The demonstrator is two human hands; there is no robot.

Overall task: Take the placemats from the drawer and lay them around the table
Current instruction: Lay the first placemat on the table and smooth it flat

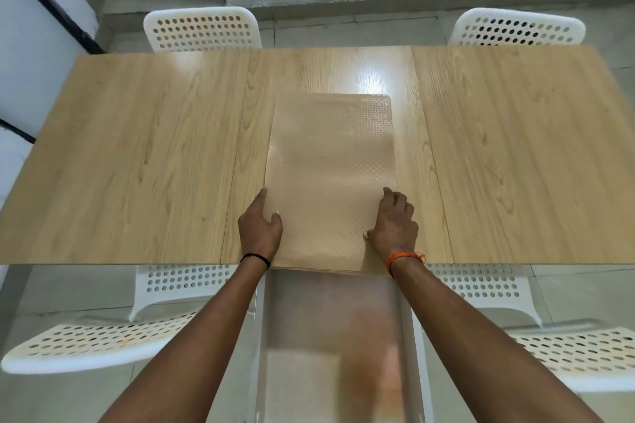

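A stack of tan, finely dotted placemats (330,161) lies lengthwise on the middle of the light wooden table (137,154), its near end at the table's front edge. My left hand (261,227) grips the stack's left edge near the front, thumb on top. On the right edge sits my right hand (395,227), fingers curled over the mat and thumb on top. Below the table's front edge an open translucent white drawer (268,336) sticks out between my forearms; its inside is blurred.
Two white perforated chairs stand at the far side, one at the left (202,27) and one at the right (515,27). Two more are on the near side, left (103,340) and right (563,350) of the drawer. Grey walls lie beyond.
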